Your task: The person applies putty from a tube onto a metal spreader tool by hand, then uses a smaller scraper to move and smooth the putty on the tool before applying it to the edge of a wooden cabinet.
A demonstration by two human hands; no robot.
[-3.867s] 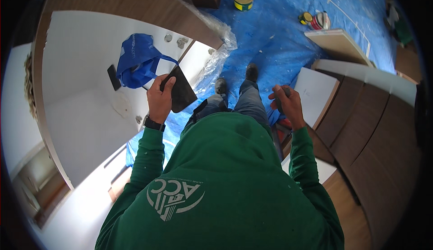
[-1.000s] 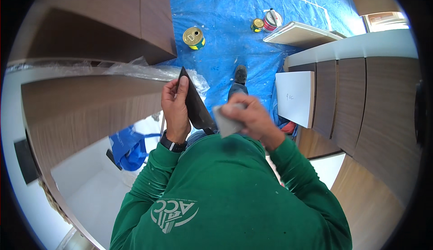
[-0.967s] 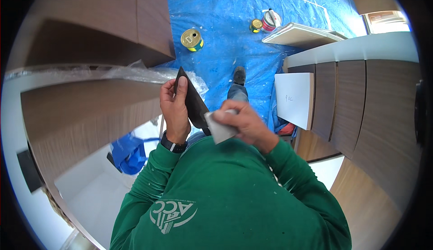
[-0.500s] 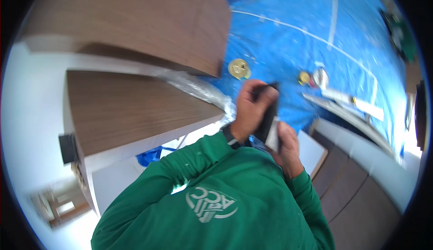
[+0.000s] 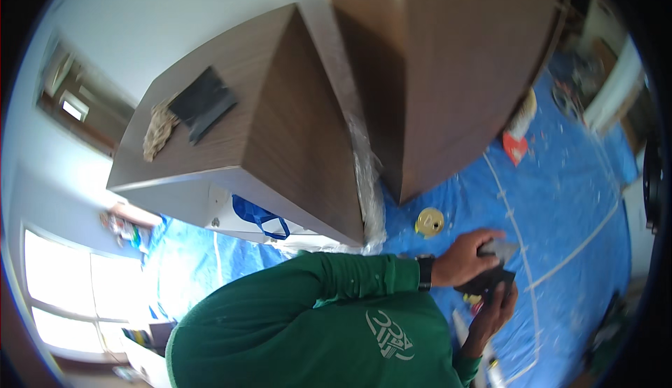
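My left hand (image 5: 462, 258), with a dark band at its wrist, is closed on a folded dark sheet that looks like sandpaper (image 5: 483, 281). A lighter grey face (image 5: 498, 249) shows by its fingertips; whether this is the same sheet or a separate piece, I cannot tell. Gripping the sheet's lower edge is my right hand (image 5: 493, 311), closed just below the left. Both hands are held in front of my green shirt, above the blue floor sheet. Another dark sheet (image 5: 203, 104) lies on the brown cabinet (image 5: 273, 80), beside a crumpled tan cloth or glove (image 5: 160, 132).
A taller brown cabinet (image 5: 448, 73) stands beyond, with clear plastic wrap (image 5: 367, 192) running along the gap. On the blue floor sheet (image 5: 560, 234) lie a round yellowish lid or tin (image 5: 430, 222) and a red-and-white item (image 5: 514, 148). A blue bag (image 5: 255, 213) hangs inside the near cabinet.
My view has swung left, bringing the cabinet top with its dark sheet and tan cloth into sight. My hands remain together on the dark sheet, which is now turned and more folded.
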